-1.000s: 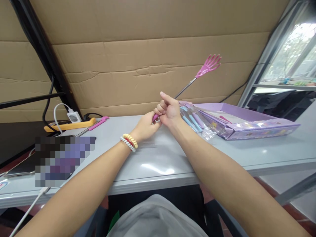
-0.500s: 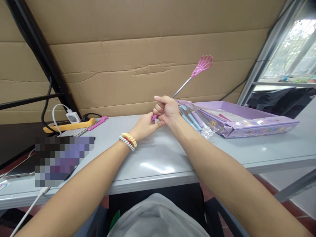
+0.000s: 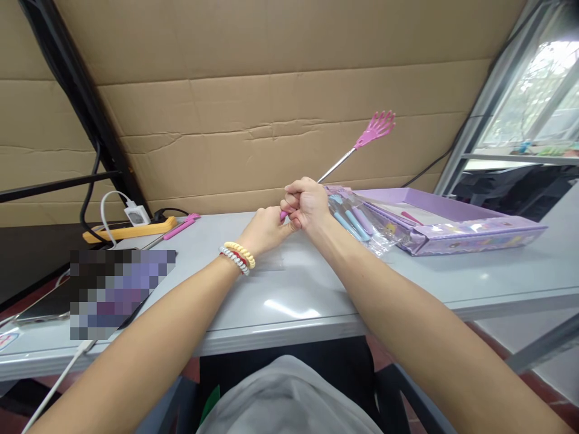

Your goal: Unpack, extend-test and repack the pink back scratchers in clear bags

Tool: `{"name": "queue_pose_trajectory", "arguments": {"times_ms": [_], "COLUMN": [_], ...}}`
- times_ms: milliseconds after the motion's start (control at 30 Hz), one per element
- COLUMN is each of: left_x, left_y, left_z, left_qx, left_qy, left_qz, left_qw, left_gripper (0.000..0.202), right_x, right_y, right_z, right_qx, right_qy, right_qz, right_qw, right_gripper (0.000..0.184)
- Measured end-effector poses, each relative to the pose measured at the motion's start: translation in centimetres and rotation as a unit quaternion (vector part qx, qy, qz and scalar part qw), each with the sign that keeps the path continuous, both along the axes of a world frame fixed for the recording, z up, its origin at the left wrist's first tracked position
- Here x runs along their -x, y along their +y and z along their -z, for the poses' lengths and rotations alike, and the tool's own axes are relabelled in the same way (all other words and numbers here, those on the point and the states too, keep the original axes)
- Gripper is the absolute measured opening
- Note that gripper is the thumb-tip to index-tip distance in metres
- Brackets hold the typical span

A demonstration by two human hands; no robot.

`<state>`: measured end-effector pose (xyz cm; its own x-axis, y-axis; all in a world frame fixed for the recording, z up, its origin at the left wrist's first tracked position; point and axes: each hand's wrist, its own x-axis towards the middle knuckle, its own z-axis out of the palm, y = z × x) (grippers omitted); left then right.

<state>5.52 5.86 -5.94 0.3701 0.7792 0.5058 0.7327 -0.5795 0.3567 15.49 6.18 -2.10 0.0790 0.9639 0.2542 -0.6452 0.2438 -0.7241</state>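
A back scratcher with a pink hand-shaped head [image 3: 376, 128] and a thin metal rod points up and to the right. My right hand [image 3: 307, 204] is closed around its lower part. The fingers of my left hand [image 3: 270, 228] are closed at the pink handle end, close against my right hand; most of the handle is hidden between them. Just right of my hands lies a clear plastic bag [image 3: 382, 241] with blue and purple handled items in it. The bag leans on an open purple box [image 3: 474, 236], which has a pink object [image 3: 411, 217] inside.
On the left of the grey table [image 3: 488, 277] are a yellow power strip [image 3: 131, 230] with a white charger [image 3: 136, 212], a second pink-handled scratcher [image 3: 181, 227] and a blurred-out device [image 3: 122, 295] with a white cable. A cardboard wall [image 3: 271, 108] stands behind.
The scratcher's head has dipped slightly and shifted a little to the right. Both hands keep their grip, and the view has moved slightly.
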Motion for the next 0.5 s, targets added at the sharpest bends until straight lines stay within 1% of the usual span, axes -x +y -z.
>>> {"name": "queue_pose_trajectory", "arguments": {"times_ms": [100,167,300,367,467,500], "left_x": [0.0,0.0,0.3,0.5,0.4,0.3], "left_y": [0.1,0.2,0.3,0.3,0.3,0.2], "left_z": [0.2,0.4,0.7,0.8,0.6,0.6], "left_qx": [-0.012,-0.011,0.008,0.028,0.062,0.073], "left_qy": [0.004,-0.007,-0.051,-0.070,-0.133,-0.169], "left_qz": [-0.002,0.013,0.102,0.124,0.117,0.129], "left_qw": [1.000,1.000,0.993,0.989,0.982,0.974], "left_gripper": [0.040,0.035,0.030,0.030,0.032,0.034], "right_x": [0.0,0.0,0.0,-0.1,-0.2,-0.3], "right_y": [-0.1,-0.1,0.3,0.6,1.1,1.2], "right_z": [-0.1,-0.1,0.2,0.4,0.7,0.7], "right_qx": [0.000,-0.002,-0.017,-0.031,-0.046,-0.049], "right_qy": [0.011,0.015,0.011,0.002,-0.011,-0.014], "right_qz": [-0.002,-0.004,-0.003,-0.003,0.001,0.003], "right_qw": [1.000,1.000,1.000,1.000,0.999,0.999], "right_gripper": [0.043,0.042,0.043,0.044,0.044,0.044]}}
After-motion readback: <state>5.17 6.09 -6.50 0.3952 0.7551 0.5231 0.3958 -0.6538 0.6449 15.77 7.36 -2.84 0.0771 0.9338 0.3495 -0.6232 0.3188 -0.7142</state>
